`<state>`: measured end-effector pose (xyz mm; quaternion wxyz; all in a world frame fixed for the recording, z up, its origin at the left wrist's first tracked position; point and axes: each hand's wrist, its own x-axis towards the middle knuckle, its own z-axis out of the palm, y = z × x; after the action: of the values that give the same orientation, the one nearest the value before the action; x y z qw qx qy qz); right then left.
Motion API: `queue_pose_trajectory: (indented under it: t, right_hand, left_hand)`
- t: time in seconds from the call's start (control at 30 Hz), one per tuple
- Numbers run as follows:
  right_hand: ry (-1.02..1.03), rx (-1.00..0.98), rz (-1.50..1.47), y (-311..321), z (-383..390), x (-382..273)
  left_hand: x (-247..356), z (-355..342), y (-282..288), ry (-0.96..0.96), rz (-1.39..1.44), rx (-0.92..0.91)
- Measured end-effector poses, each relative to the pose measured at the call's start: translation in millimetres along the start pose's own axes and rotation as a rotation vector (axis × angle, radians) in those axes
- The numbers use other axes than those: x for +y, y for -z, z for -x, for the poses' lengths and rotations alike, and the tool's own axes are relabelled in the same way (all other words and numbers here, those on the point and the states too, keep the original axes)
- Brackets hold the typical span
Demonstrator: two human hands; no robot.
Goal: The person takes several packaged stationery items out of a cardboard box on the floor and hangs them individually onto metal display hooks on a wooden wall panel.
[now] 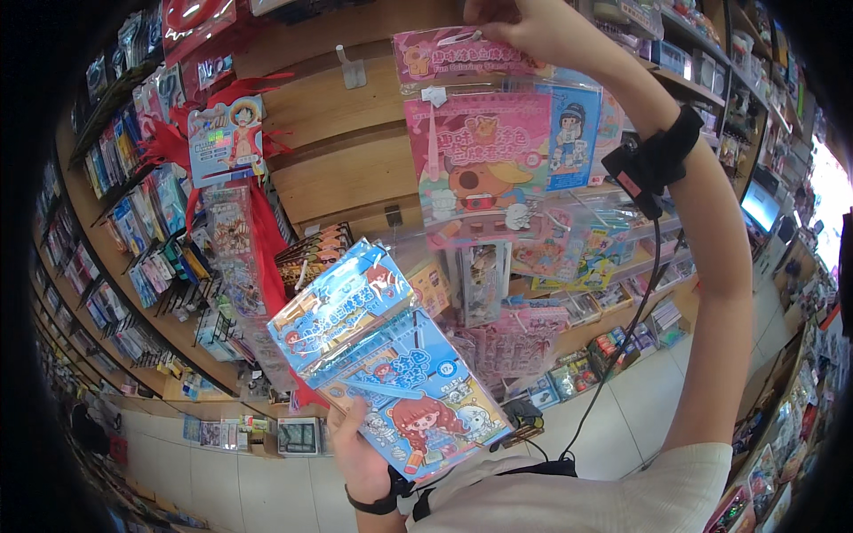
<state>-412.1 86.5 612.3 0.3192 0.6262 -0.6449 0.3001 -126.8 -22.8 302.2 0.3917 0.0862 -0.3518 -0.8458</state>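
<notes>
My left hand (pixel 354 453) grips the lower edge of a blue clear-wrapped colouring set (pixel 386 364) with cartoon children on it, held tilted in front of my chest. My right hand (pixel 524 25) is raised high and pinches the top header of a pink clear-wrapped colouring set (pixel 480 151) with an orange cartoon animal. The pink pack hangs down against a wooden slat wall (pixel 346 160). A black band (pixel 653 160) with a cable sits on my right wrist.
An empty metal hook (pixel 348 64) juts from the wall left of the pink pack. Packaged toys and red tasselled cards (pixel 227 147) hang at left. Shelves of small goods run along both sides, above a white tiled floor (pixel 622 417).
</notes>
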Motion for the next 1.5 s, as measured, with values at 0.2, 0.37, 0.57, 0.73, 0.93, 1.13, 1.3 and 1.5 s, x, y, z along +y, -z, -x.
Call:
queue_pose_trajectory:
  t: [0.2, 0.37, 0.57, 0.73, 0.93, 1.13, 1.3, 1.5]
  right_hand:
    - [-0.002, 0.02, -0.06, -15, 5, 14]
    - [0.197, 0.478, 0.258, -39, 12, -2]
    - [0.399, 0.23, 0.024, -95, 71, -62]
    - [-0.043, -0.435, -0.367, -126, 125, -109]
    - [-0.463, -0.757, -0.587, -133, 168, -117]
    - [-0.117, -0.784, -0.339, -123, 174, -115]
    - [-0.231, -0.692, -0.297, -113, 168, -101]
    - [-0.291, -0.4, -0.365, -98, 159, -80]
  left_hand:
    - [1, 4, -6, 0.006, 0.001, -0.011]
    - [3, 0, -11, -0.052, -0.008, 0.014]
    - [4, -3, 1, -0.039, 0.016, 0.08]
    - [4, 6, 6, 0.064, 0.001, 0.074]
    - [-27, 28, 42, 0.673, 0.033, 0.012]
    - [-50, 44, 50, 0.839, 0.144, 0.042]
    - [-46, 27, 35, 0.689, 0.25, -0.031]
    - [-45, 25, 27, 0.697, 0.201, 0.014]
